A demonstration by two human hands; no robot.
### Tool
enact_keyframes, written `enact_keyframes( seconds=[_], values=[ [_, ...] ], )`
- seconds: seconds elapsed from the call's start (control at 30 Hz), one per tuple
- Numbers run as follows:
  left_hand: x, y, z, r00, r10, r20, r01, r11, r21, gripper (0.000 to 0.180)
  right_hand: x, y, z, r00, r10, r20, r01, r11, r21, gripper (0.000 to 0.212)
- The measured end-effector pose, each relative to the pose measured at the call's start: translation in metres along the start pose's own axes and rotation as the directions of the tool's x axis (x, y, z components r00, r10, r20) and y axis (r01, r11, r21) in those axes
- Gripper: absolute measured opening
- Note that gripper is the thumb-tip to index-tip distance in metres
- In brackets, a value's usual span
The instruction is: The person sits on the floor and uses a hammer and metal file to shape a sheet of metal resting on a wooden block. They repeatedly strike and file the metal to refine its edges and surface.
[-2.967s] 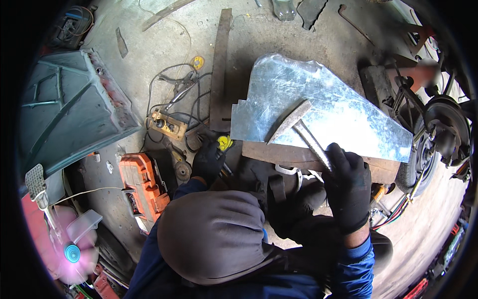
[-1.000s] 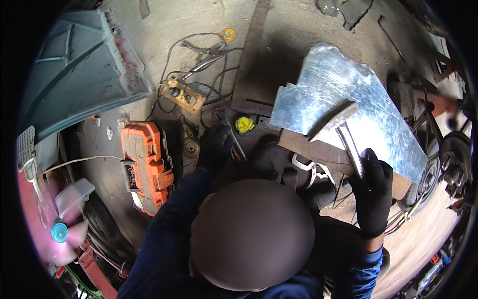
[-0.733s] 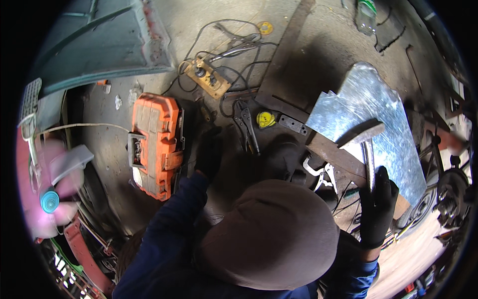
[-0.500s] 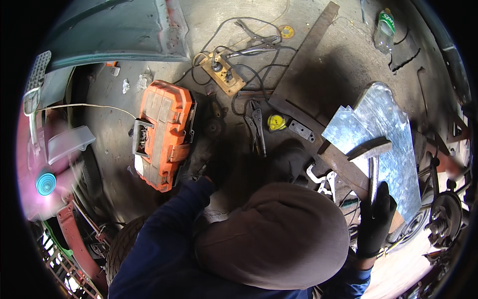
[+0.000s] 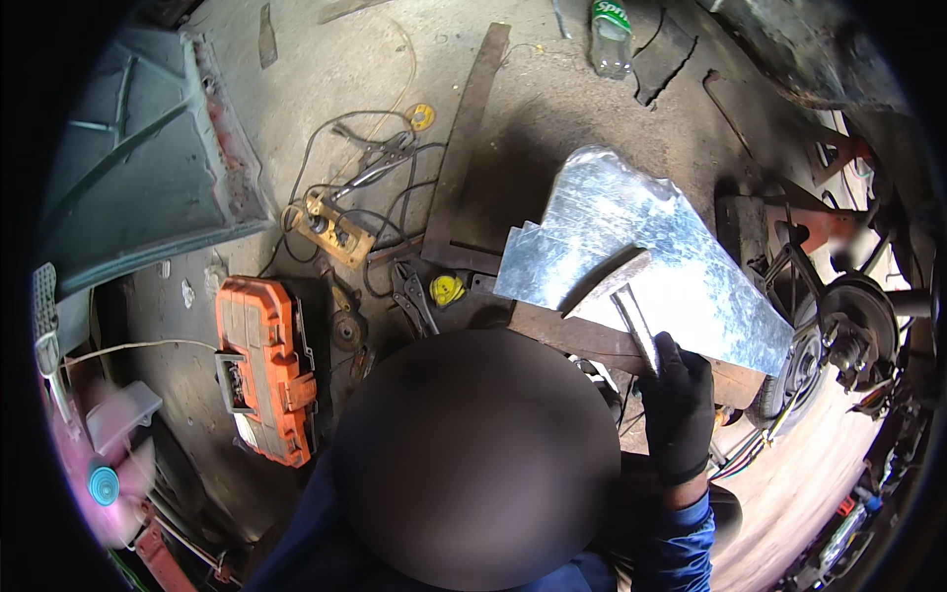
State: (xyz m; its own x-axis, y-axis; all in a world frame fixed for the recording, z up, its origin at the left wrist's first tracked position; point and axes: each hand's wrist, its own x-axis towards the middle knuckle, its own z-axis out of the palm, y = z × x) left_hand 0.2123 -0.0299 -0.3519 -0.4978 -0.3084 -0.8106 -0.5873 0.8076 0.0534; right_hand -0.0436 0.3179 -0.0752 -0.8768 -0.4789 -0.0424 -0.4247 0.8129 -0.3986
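plainly, the right hand (image 5: 679,409) grips a hammer (image 5: 614,281); the left hand is hidden, its state unclear.

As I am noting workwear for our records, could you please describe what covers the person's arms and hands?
The right hand wears a black, close-fitting glove. Past a short bare strip of wrist comes a wrinkled blue sleeve. The left sleeve is blue too, looking darker; the left hand is hidden.

The blurred head (image 5: 478,459) apparently hides the left hand, and the fan blades (image 5: 120,518) are smeared.
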Motion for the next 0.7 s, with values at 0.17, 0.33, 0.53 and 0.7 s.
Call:
enact_keyframes(
  seconds=[0.17, 0.33, 0.53, 0.7],
  values=[
    [-0.009, -0.016, 0.000, 0.999, 0.011, -0.047, -0.013, 0.999, -0.041, 0.046, 0.001, 0.001, -0.001, 1.000, 0.017, -0.020, -0.016, 1.000, 0.026, 0.060],
    [-0.033, -0.040, 0.004, 0.994, 0.009, -0.107, -0.023, 0.991, -0.129, 0.042, 0.000, 0.003, -0.002, 1.000, 0.018, -0.011, -0.019, 1.000, -0.021, 0.059],
    [-0.054, -0.061, -0.005, 0.984, -0.016, -0.178, -0.037, 0.957, -0.289, 0.036, 0.000, 0.003, -0.002, 0.999, 0.024, -0.024, -0.024, 1.000, 0.002, 0.059],
    [-0.068, -0.048, -0.062, 0.957, -0.050, -0.286, -0.116, 0.837, -0.535, 0.032, 0.000, 0.000, -0.007, 0.999, 0.049, -0.010, -0.049, 0.999, 0.004, 0.058]
  ],
)
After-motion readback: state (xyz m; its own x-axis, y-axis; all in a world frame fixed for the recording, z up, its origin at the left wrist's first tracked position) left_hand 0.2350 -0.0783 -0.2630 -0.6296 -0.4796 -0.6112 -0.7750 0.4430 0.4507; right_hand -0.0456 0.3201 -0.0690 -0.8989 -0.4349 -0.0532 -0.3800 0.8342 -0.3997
